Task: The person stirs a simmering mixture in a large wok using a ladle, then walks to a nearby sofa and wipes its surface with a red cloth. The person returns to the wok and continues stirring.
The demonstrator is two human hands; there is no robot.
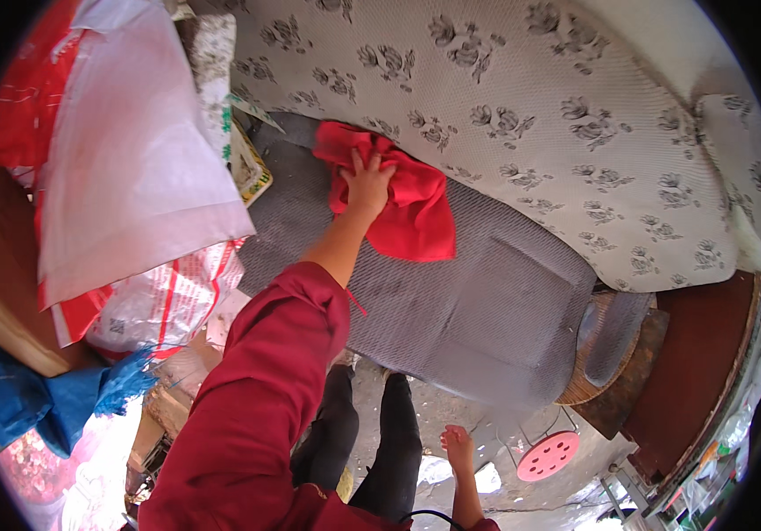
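My left hand (367,189) lies on a crumpled red cloth (420,219), palm down with its fingers spread over the folds. Beneath the cloth is a long seat cushion (487,292) in grey ribbed fabric, its far side running along a pale floral-printed padded backrest (487,86). My right hand (458,446) hangs low beside my legs, loosely curled, with nothing visible in it. Nearest to that hand is a round pink stool seat (548,456) with holes and thin metal legs.
At left, a white sheet-like bag (141,152), a printed plastic sack (161,305) and blue woven fabric (55,398) crowd the cushion's end. A yellow-edged box (253,166) touches the cushion. Right of it stand a round woven piece (593,391) and a brown wooden panel (692,372).
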